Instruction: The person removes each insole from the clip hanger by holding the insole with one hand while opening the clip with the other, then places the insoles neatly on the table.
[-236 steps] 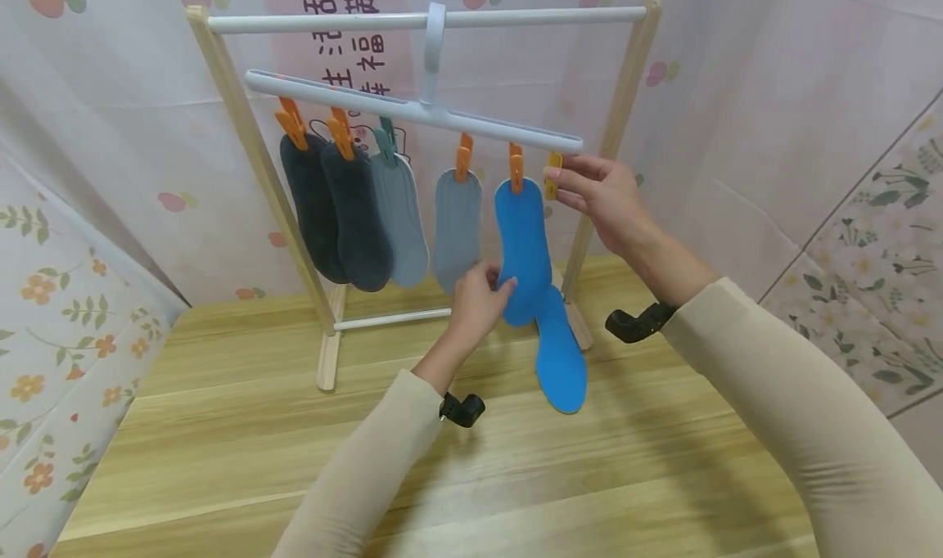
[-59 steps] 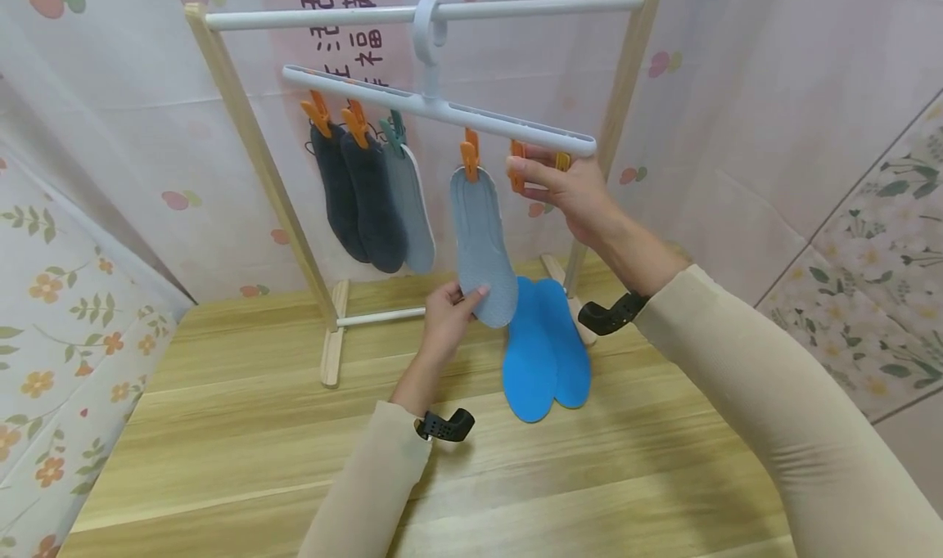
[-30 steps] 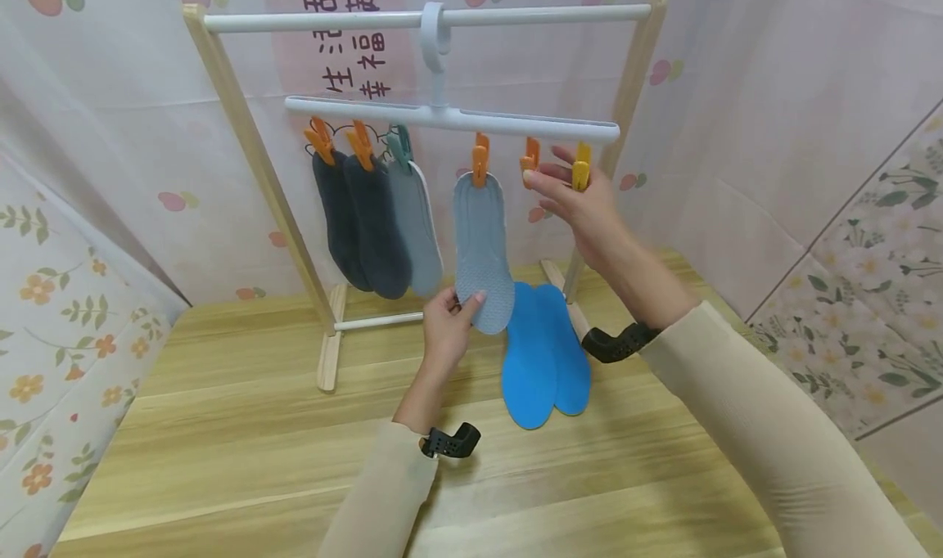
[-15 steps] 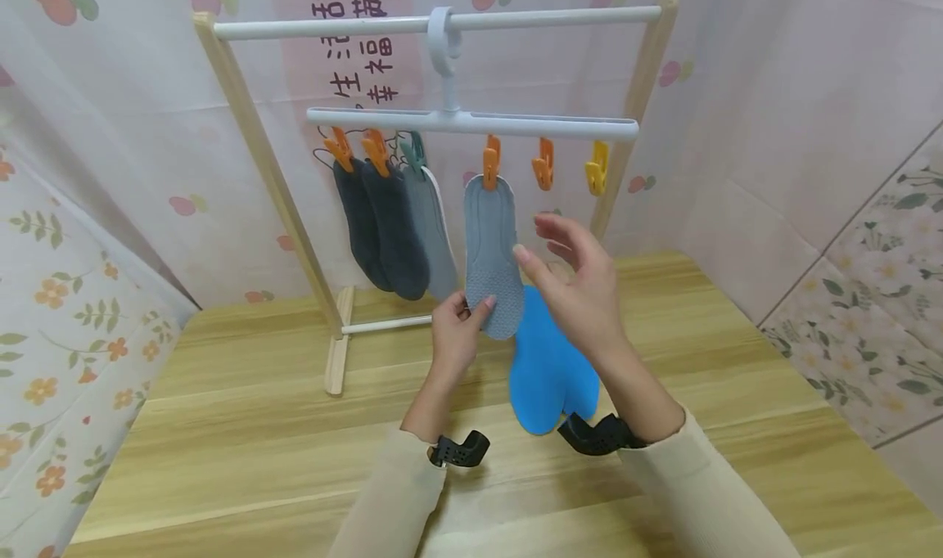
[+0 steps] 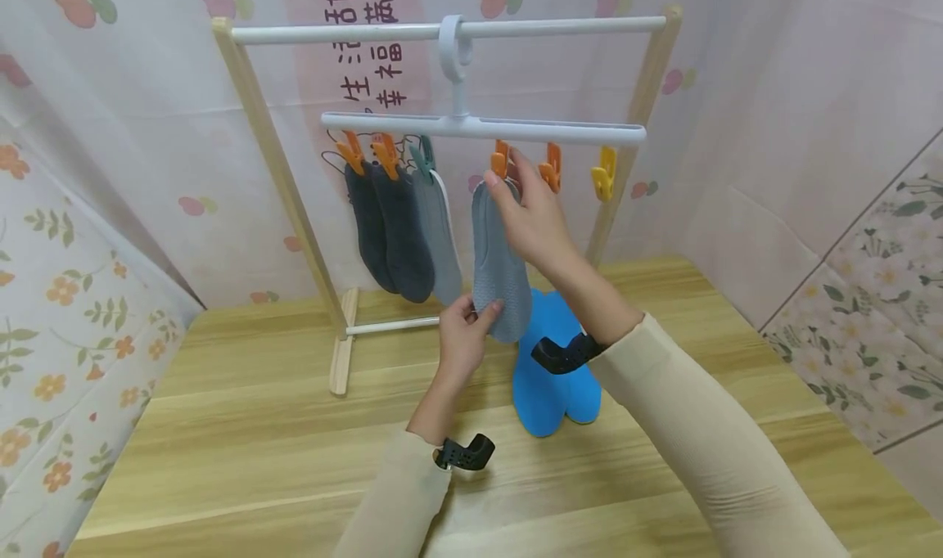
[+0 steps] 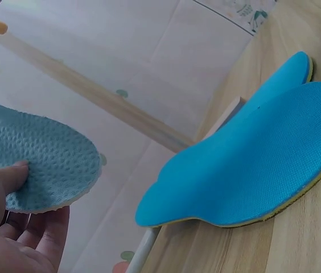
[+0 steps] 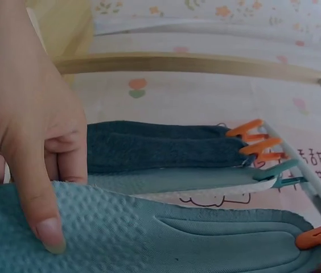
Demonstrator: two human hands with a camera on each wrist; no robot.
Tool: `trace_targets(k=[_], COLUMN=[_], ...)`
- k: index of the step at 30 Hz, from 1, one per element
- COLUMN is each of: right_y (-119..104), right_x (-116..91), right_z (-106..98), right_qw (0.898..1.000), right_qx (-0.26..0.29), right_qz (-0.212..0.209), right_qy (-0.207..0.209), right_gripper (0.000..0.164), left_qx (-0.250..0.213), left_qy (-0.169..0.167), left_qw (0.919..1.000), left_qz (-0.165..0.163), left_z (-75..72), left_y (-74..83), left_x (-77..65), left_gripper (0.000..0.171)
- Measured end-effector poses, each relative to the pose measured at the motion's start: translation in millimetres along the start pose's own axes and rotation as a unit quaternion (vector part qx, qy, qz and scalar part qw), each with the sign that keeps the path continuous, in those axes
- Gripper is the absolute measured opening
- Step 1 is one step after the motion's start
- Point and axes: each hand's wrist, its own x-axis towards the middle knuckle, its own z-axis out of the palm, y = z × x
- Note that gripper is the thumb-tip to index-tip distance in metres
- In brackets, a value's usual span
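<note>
A grey insole (image 5: 503,267) with a dimpled lower end hangs from an orange clothespin (image 5: 498,162) on the white hanger (image 5: 560,130). My left hand (image 5: 462,341) pinches its lower end, thumb on the dimpled face, fingers behind, as the left wrist view confirms on the insole (image 6: 58,153). Up at the clothespin, my right hand (image 5: 541,222) pinches it between thumb and fingers. In the right wrist view the clothespin (image 7: 320,236) still bites the insole's end, with right fingertips at the frame edge. Two blue insoles (image 5: 541,390) lie overlapping on the table below.
Left on the hanger, two dark insoles (image 5: 403,239) hang from orange clothespins and a grey insole (image 5: 440,247) from a green one. To the right dangle a bare orange clothespin (image 5: 551,169) and a yellow clothespin (image 5: 604,175). A wooden rack (image 5: 276,165) carries the hanger over the wooden table (image 5: 280,460).
The second blue insole came off the hanger onto the table. My right hand let go of its orange clothespin, dropped, then rose to the grey insole's clothespin. The hanger has levelled out.
</note>
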Motion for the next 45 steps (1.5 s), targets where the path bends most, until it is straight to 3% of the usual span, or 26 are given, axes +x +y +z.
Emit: trace_targets(k=[14, 25, 30, 38, 41, 45], right_y=[-3.4, -2.3, -4.5, -14.6, -15.1, -15.7], right_x=[20.5, 26.7, 31.5, 37.3, 37.7, 37.3], right_z=[1.8, 6.0, 4.6, -1.5, -2.7, -2.7], right_qw=[0.997, 0.993, 0.99, 0.986, 0.983, 0.982], right_qx=[0.035, 0.089, 0.105, 0.136, 0.158, 0.165], right_qz=[-0.029, 0.031, 0.033, 0.059, 0.064, 0.068], right_qy=[0.064, 0.075, 0.091, 0.079, 0.075, 0.064], right_gripper=[0.038, 0.037, 0.032, 0.03, 0.028, 0.022], left_qx=[0.014, 0.025, 0.038, 0.037, 0.034, 0.032], left_qy=[0.002, 0.0, -0.009, -0.01, -0.024, -0.044], left_qw=[0.9999, 0.9996, 0.9992, 0.9989, 0.999, 0.9979], left_qz=[-0.007, -0.01, 0.003, 0.028, 0.013, -0.033], left_z=[-1.3, -10.9, -16.9, -20.3, -22.1, -26.1], left_y=[4.4, 5.8, 10.0, 19.2, 22.4, 24.4], left_x=[0.7, -4.8, -5.5, -12.2, -21.5, -37.2], left_gripper=[0.026, 0.024, 0.024, 0.03, 0.033, 0.036])
